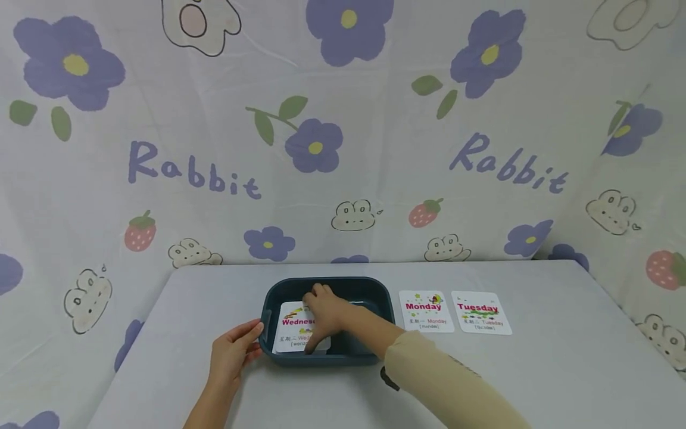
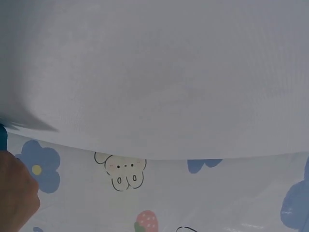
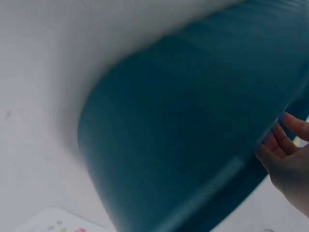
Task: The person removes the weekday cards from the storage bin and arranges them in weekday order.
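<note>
A dark teal basin [image 1: 348, 360] stands on the white table. My left hand [image 1: 234, 347] holds its left end, with the thumb at the rim and the other fingers bent outside against the wall. My right hand [image 1: 327, 314] reaches down into the basin from the right. It grips a white "Wednesday" card [image 1: 286, 330], fingers over its top edge and thumb low on its face, covering the right part of the print. Another white edge shows just below that card. In the right wrist view the basin's outer wall [image 3: 183, 111] fills the middle, blurred.
Right of the basin a "Monday" card [image 1: 427, 311] and a "Tuesday" card [image 1: 481, 313] lie face up, side by side. Behind the table [image 1: 557, 357] hangs a cloth [image 1: 300, 208] printed with flowers, rabbits and strawberries.
</note>
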{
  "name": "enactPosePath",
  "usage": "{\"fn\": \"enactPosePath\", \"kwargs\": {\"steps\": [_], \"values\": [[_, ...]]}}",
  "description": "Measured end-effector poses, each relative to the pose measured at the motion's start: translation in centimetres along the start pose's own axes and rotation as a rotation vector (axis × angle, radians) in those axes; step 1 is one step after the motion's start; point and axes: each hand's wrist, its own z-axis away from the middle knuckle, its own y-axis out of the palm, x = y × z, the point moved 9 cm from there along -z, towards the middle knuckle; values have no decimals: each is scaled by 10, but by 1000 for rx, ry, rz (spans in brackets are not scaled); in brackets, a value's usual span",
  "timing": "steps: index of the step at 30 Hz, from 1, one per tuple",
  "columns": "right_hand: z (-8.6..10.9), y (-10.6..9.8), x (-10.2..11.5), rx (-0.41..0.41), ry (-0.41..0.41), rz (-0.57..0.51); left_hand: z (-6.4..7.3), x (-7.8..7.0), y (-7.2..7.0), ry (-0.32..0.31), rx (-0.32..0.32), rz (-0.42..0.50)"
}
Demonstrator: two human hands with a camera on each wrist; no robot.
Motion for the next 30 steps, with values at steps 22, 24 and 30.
{"fn": "enactPosePath", "kwargs": {"steps": [22,24,30], "values": [[42,-64,-41,-101,9,-31,-2,-1,-1,-44,7,5],[46,-65,-47,-103,14,-37,-2,-1,-1,-47,9,2],[60,-74,-72,-92,58,-37,-2,1,-1,-45,22,-3]]}}
